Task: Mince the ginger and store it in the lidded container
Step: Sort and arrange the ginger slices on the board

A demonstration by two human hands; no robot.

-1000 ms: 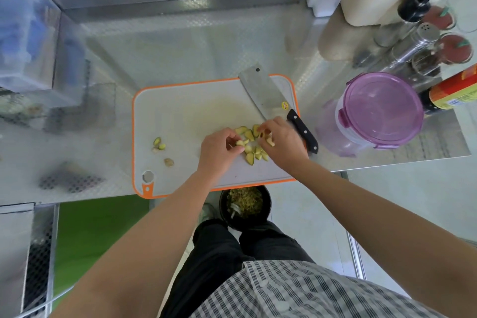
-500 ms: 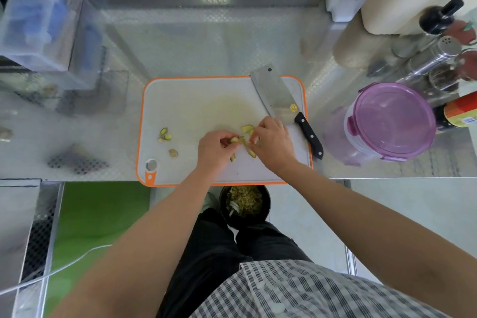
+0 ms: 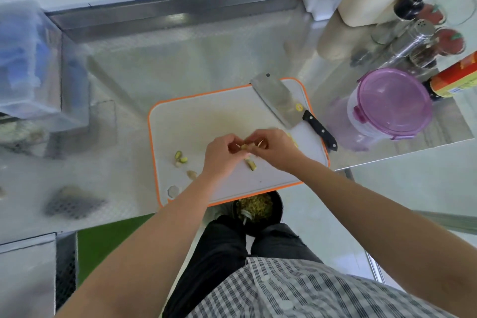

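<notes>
Both hands meet over the near half of the cutting board [image 3: 206,116]. The left hand [image 3: 222,155] has its fingers [image 3: 232,142] curled in. The right hand [image 3: 277,150] comes in from the other side with its fingers [image 3: 254,137] bent the same way. Between them, pinched from both sides, is a small pale ginger piece [image 3: 245,147], held just above the board. A thin sliver sticks up by the right fingertips; peel or flesh, I cannot tell.

Directly below the hands, one ginger chunk [image 3: 251,164] lies on the board, just beside the heel of the left hand. A little more ginger peeks out past the far side of the right hand. Over to the left, well apart from the fingers, a few loose ginger bits [image 3: 181,157] sit in a small cluster, and one more bit lies nearer the front edge.

The cleaver [image 3: 280,100] lies flat at the board's far right corner, its black handle reaching over the edge, no hand on it. Right of the board, on the steel table [image 3: 180,59], stands the container [image 3: 392,106] with its purple lid on, well clear of both hands. Down below the table's front edge, a black bin [image 3: 277,210] holds yellowish scraps.
</notes>
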